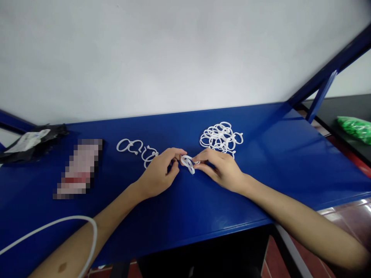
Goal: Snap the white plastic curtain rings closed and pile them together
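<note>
Between my two hands, just above the blue table, are white plastic rings (188, 163) that look like shower curtain rings; how many are linked there I cannot tell. My left hand (159, 172) pinches their left side between thumb and fingers. On the right side, my right hand (220, 170) grips them with thumb and forefinger. A tangled pile of similar white rings (218, 137) lies beyond my right hand. Left of my left hand rests a pair of opened rings (129, 146). More white rings (149, 155) lie close by, partly hidden behind that hand.
The blue table (185, 216) stands against a white wall (179, 58). At the left lie a black plastic package (31, 143) and a pixelated flat object (79, 168). A white cable (58, 220) crosses over my left forearm. Green bagged items (355, 128) sit at far right.
</note>
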The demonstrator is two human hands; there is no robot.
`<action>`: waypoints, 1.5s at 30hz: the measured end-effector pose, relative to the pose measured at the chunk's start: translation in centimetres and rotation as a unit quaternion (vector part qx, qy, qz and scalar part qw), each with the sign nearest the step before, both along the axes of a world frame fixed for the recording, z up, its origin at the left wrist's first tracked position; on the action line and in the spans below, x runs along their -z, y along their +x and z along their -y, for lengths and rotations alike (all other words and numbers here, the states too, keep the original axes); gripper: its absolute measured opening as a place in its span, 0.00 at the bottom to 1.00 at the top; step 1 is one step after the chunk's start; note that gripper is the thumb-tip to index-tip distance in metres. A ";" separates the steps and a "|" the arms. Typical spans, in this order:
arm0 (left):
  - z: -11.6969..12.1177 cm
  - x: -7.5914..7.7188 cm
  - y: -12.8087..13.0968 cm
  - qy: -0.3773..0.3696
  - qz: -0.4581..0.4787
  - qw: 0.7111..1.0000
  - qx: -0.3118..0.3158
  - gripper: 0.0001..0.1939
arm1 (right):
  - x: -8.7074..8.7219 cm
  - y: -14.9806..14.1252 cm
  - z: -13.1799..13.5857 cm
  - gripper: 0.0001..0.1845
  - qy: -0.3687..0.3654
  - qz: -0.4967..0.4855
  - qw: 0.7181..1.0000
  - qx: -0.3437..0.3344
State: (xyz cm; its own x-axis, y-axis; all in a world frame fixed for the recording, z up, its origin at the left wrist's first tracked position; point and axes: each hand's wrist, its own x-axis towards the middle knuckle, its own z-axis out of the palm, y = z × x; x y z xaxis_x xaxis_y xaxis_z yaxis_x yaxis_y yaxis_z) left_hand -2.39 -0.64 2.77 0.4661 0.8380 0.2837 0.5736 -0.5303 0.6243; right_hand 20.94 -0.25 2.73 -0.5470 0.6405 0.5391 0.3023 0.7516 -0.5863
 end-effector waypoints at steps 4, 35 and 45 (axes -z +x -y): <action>0.5 0.1 0.2 0.078 -0.020 0.996 -0.040 0.15 | 0.2 0.0 0.0 0.04 -0.019 0.012 1.000 0.012; 1.2 0.1 1.4 0.165 0.027 0.985 -0.052 0.04 | 0.3 0.9 -1.0 0.05 0.003 0.073 0.987 0.146; 0.3 0.4 0.7 0.266 -0.157 0.946 -0.103 0.05 | -0.8 1.2 -1.0 0.02 0.019 0.029 0.996 0.084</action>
